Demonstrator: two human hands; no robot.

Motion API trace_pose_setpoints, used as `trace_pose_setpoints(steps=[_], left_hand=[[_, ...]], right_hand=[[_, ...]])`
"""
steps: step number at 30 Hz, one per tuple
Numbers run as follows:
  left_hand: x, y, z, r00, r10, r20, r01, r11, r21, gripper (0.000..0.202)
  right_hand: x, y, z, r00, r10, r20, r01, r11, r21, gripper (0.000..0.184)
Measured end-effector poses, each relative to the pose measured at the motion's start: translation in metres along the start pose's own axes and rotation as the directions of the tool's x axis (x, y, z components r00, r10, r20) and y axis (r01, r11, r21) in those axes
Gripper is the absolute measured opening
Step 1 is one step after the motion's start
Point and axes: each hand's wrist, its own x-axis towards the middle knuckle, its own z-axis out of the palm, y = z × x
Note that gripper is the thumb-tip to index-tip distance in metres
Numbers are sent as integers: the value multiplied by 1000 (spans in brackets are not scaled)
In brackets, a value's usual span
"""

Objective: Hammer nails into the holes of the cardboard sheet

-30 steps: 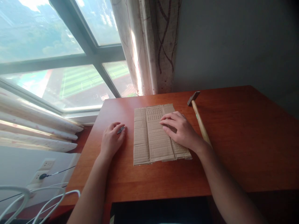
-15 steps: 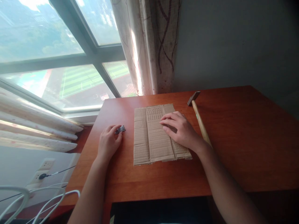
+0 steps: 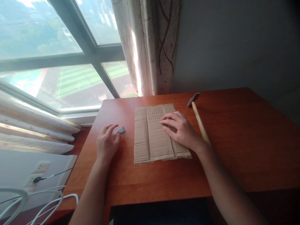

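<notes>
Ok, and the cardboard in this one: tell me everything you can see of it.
The cardboard is a brown, roughly rectangular sheet that looks corrugated, with lengthwise creases and a ragged near edge. Rows of small dark holes form a block near its far edge, in the middle panel. It lies more or less flat on the reddish-brown table, left of the hammer. The right hand appears to rest on its right side, hiding part of it; the left hand is off it.
</notes>
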Motion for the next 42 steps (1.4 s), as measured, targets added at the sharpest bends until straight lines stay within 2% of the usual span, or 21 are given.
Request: trace_pose_setpoints(steps=[8, 10, 13, 18, 20, 22, 24, 25, 29, 32, 39, 42], left_hand=[[-2, 0, 2, 1000, -6, -4, 5, 999, -50, 28], [-2, 0, 1, 1000, -5, -18, 4, 999, -55, 28], [-1, 1, -2, 999, -2, -35, 0, 998, -59, 27], [-4, 13, -4, 998, -33, -63, 24, 990, -137, 23], [-7, 24, -3, 999, -45, 5, 45, 971, -234, 23], [-9, 36, 0, 993, -10, 121, 49, 945, -324, 23], [-10, 49, 3, 972, 55, 226, 36, 924, -380, 22], [-10, 55, 4, 960, 88, 266, 27, 916, -400, 21], [-11, 71, 6, 911, 178, 371, 3, 898, -440, 15], [-12, 74, 6, 896, 188, 403, -1, 907, -420, 15], [-15, 73, 4, 895, 203, 397, -15, 904, -428, 20], [-16, 73, 3, 900, 201, 386, -21, 906, -424, 18]], right_hand=[[11, 1, -3, 999, 2, 34, -1, 999, -48, 16], [12, 3, -6, 1000, 6, -4, -6, 1000, -14, 18], [9, 13, -15, 988, 66, -137, -64, 998, 19, 20], [-5, 46, -27, 908, 265, -326, -283, 959, -10, 20], [-12, 57, -23, 863, 361, -354, -371, 928, 42, 23], [-18, 63, -13, 812, 470, -347, -435, 883, 177, 26], [-21, 66, 1, 756, 590, -283, -476, 793, 381, 30], [-23, 66, 8, 747, 615, -250, -483, 762, 431, 33], [-24, 66, 27, 761, 628, -164, -497, 727, 474, 31], [-25, 66, 29, 772, 620, -140, -503, 731, 461, 29], [-28, 64, 6, 794, 559, -237, -481, 817, 316, 25], [-30, 65, -10, 823, 489, -289, -467, 872, 147, 22]])
